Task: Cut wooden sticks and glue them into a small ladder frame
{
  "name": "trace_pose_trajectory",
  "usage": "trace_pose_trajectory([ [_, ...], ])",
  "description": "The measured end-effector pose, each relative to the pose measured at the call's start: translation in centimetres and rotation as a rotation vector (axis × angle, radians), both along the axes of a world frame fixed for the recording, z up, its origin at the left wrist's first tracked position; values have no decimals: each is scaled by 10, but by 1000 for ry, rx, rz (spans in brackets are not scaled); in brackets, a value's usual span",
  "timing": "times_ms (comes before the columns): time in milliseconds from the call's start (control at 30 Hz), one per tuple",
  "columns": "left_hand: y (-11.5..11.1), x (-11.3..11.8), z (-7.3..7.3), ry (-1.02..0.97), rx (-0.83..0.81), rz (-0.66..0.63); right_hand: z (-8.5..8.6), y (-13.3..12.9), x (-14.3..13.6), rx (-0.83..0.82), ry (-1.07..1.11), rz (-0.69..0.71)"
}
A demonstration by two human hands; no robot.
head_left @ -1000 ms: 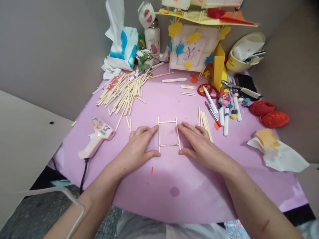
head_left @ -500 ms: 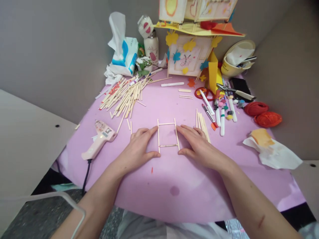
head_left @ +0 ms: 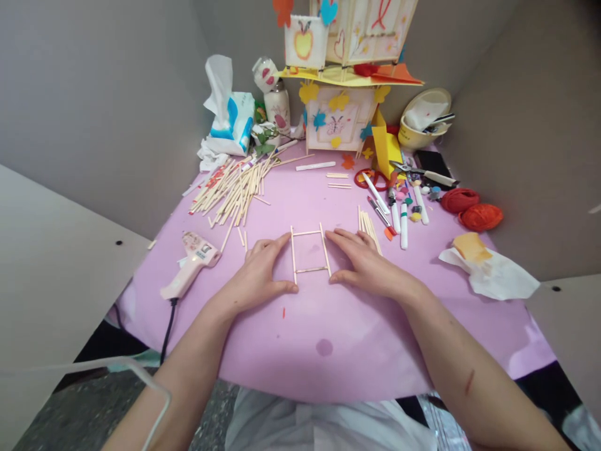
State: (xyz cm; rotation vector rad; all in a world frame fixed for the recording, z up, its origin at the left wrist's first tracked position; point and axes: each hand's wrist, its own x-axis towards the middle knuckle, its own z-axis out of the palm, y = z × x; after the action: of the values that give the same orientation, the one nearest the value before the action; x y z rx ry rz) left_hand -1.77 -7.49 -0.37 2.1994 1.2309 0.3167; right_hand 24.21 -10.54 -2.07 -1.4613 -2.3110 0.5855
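A small frame of thin wooden sticks point(head_left: 310, 270) lies flat on the pink table cover, two long sides joined by two crosspieces. My left hand point(head_left: 258, 269) rests at its left side, with index fingertip near the upper end and thumb near the lower end. On the opposite side my right hand point(head_left: 364, 262) touches the right stick in the same way, thumb low and index finger high. Both hands press the frame from its sides, thumbs and fingers spread. Loose sticks point(head_left: 369, 227) lie just beyond my right hand.
A pink glue gun point(head_left: 190, 266) with a cord lies left. Behind are a stick pile point(head_left: 239, 188), a tissue pack point(head_left: 232, 125) and a decorated stick house point(head_left: 340, 119). Right are markers point(head_left: 404, 225), red yarn point(head_left: 481, 217), pliers point(head_left: 429, 175) and crumpled paper point(head_left: 498, 275).
The camera view has tilted up and shifted a little, showing more of the stick house. Both hands keep the same hold at the sides of the frame.
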Motion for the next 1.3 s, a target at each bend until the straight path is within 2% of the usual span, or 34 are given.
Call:
trace_pose_trajectory([
  [300,4,1,-1,6,2,-19,2,3,0,-24,12,42],
  [700,6,-1,-1,-12,35,-37,5,3,3,-38,62,31],
  [767,6,-2,-2,-53,53,-12,7,2,3,-9,101,0],
  [833,5,-2,-5,-134,45,72,7,2,2,18,169,-92],
  [900,5,0,-6,-265,-33,206,7,4,-2,-6,259,-236],
  [1000,4,6,-4,-464,-257,377,3,12,-10,-180,412,-391],
  [1100,3,14,4,-576,-486,430,1,21,-18,-372,551,-417],
  [1167,2,21,10,-650,-587,468,2,25,-23,-431,602,-450],
  [1300,-1,32,15,-769,-633,565,0,26,-29,-434,638,-538],
])
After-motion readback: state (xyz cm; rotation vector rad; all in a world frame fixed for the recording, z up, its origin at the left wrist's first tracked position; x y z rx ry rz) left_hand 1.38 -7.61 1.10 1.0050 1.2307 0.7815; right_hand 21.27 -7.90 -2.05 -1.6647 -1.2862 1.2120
